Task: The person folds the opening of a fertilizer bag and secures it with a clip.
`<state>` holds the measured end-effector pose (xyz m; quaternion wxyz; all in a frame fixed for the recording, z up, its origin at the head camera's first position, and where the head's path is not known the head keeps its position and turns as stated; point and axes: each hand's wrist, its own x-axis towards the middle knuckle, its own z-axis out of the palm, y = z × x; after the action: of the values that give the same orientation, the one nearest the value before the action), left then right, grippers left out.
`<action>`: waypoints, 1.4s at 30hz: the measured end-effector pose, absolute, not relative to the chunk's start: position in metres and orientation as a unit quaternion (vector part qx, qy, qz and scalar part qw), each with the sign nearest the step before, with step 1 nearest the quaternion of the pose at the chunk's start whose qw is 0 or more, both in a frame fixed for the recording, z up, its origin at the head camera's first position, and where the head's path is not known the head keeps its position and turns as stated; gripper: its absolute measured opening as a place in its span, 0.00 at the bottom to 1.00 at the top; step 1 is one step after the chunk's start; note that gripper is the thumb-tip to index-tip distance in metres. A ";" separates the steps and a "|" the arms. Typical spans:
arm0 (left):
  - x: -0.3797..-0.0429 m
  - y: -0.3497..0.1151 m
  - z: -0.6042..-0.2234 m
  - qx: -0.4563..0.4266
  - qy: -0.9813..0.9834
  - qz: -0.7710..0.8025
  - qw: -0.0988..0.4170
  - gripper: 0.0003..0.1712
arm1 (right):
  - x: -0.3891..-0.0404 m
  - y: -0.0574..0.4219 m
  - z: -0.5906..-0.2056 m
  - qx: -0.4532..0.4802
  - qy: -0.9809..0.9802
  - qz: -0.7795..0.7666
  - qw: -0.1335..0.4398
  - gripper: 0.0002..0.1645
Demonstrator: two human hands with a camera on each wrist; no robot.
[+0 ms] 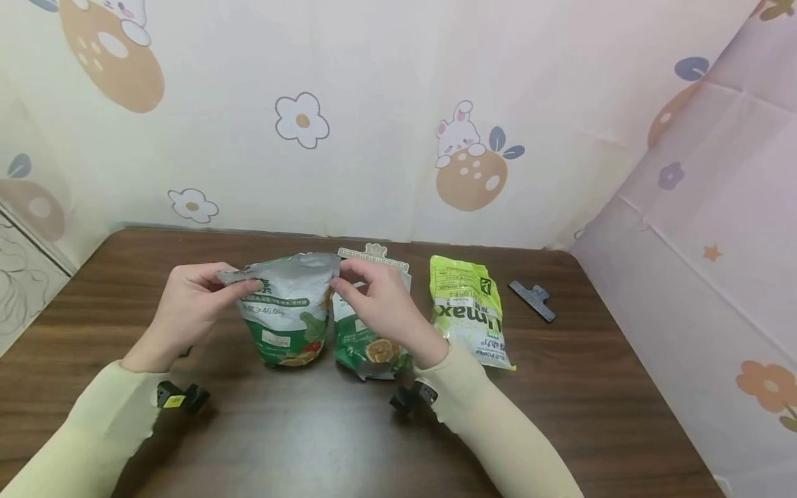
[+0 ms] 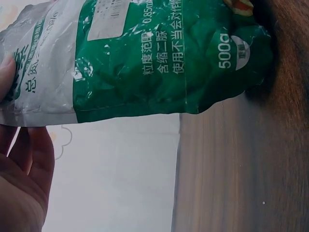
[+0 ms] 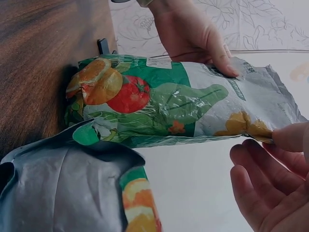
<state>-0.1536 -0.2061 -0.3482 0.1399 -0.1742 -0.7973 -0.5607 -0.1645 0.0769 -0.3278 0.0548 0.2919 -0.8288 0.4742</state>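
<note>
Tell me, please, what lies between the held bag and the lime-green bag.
In the head view: another green bag, a pale clip at its top, and the right hand partly covering it.

2 pouches (image 1: 286, 317) (image 1: 364, 346): slvr/grn, fruit print | bag (image 1: 467, 311): lime/wht | tbl (image 1: 598, 401): dk brn

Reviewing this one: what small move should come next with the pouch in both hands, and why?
Probably fold the silver top edge of the held pouch over: the left hand and right hand pinch its opposite sides near the top, it is upright, and that edge looks creased, not folded down.
</note>
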 end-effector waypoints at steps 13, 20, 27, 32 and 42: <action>-0.153 -0.216 -0.345 -0.177 -0.826 -0.524 0.104 0.11 | -0.168 0.070 -0.303 0.352 -0.812 0.450 0.121 0.25; -0.153 -0.226 -0.342 -0.204 -0.833 -0.511 0.062 0.10 | -0.170 0.057 -0.272 0.429 -0.828 0.309 0.189 0.17; -0.155 -0.230 -0.346 -0.197 -0.829 -0.519 0.069 0.08 | -0.164 0.042 -0.251 0.453 -0.847 0.191 0.201 0.12; -0.157 -0.230 -0.347 -0.197 -0.826 -0.524 0.063 0.10 | -0.163 0.033 -0.247 0.458 -0.859 0.142 0.177 0.12; -0.159 -0.228 -0.347 -0.216 -0.815 -0.534 0.061 0.07 | -0.167 0.026 -0.255 0.456 -0.868 0.124 0.150 0.13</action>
<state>-0.1590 -0.2278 -0.3473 0.0614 -0.2156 -0.8149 -0.5345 -0.1668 0.0265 -0.2550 0.1499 0.4563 -0.8683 0.1239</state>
